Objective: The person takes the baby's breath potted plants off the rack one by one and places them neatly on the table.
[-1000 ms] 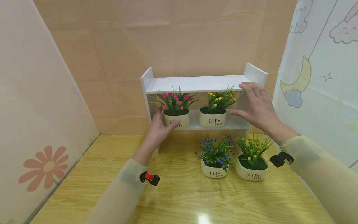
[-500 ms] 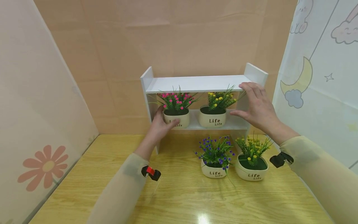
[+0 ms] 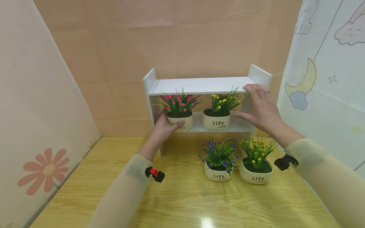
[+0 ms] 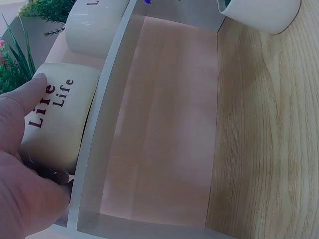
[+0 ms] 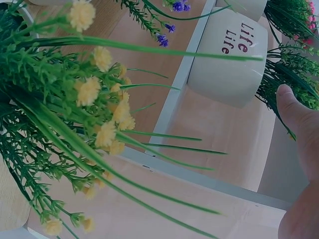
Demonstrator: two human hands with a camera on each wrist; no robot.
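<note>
A cream flowerpot with pink flowers [image 3: 187,123], marked "Life", stands on the middle board of a white shelf [image 3: 202,84], at its left end. My left hand [image 3: 162,129] grips this pot, thumb across its front and fingers round its left side, where they are partly hidden. To its right on the same board stands a matching flowerpot with yellow flowers [image 3: 216,122]. My right hand [image 3: 264,109] rests its fingertips at the front edge of the top board, near the right end. Its thumb extends toward the yellow-flowered pot, apart from it.
On the wooden table [image 3: 182,196], in front of the shelf's right part, stand a pot with purple flowers [image 3: 218,174] and another yellow-flowered pot [image 3: 255,176]. The shelf's right side panel [image 3: 260,75] rises beside my right hand. Printed cloth walls flank the table.
My left wrist has shifted slightly to the right, and the left thumb lies a little farther across the pink-flowered pot. The right hand and all the pots keep their places.
</note>
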